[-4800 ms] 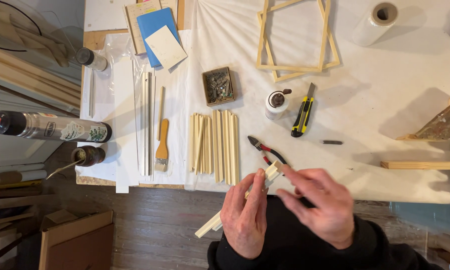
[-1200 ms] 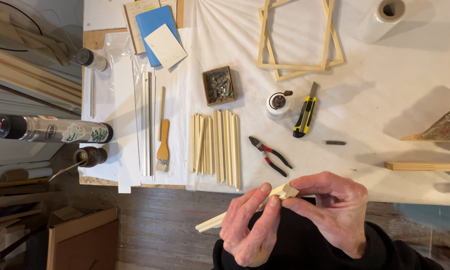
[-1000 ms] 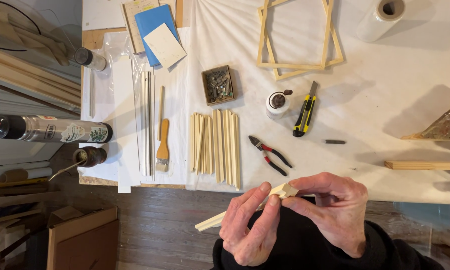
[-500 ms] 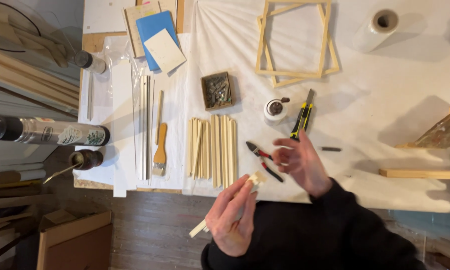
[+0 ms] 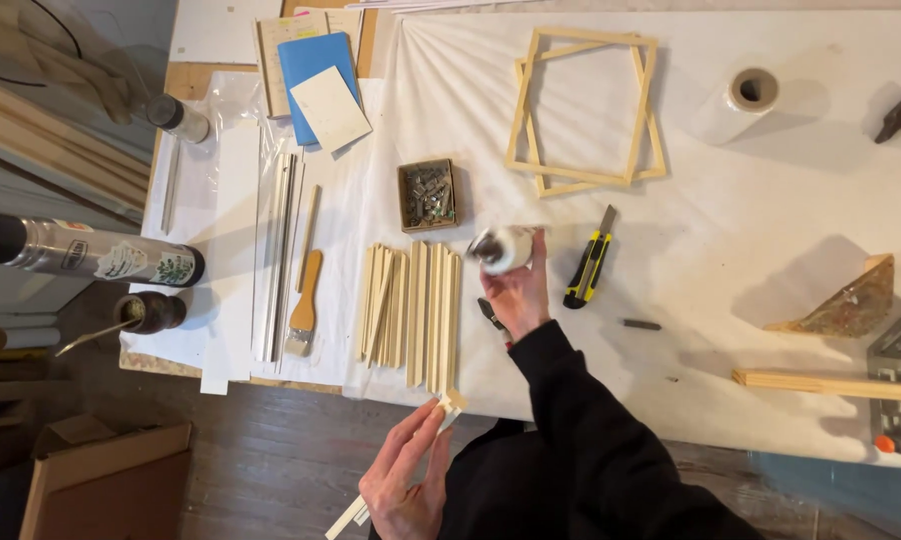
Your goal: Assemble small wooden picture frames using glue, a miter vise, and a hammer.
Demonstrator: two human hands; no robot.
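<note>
My left hand (image 5: 406,482) holds a thin pale wooden strip (image 5: 441,413) at the table's near edge, the strip slanting down to the left. My right hand (image 5: 519,285) reaches over the table and grips a small white glue bottle (image 5: 503,248), lifted and blurred. Just left of it lies a row of short wooden strips (image 5: 413,312). Pliers (image 5: 491,315) lie partly hidden under my right wrist.
A yellow utility knife (image 5: 589,262) lies right of the bottle. A small box of nails (image 5: 428,195), a brush (image 5: 305,312), two stacked wooden frames (image 5: 586,108), a tape roll (image 5: 752,89), a blue notebook (image 5: 316,80) and long thin strips (image 5: 279,255) are on the white cloth (image 5: 731,230).
My right hand let go of the strip, reached forward over the pliers and picked up the white glue bottle. My left hand alone keeps the strip, lowered toward the table edge.
</note>
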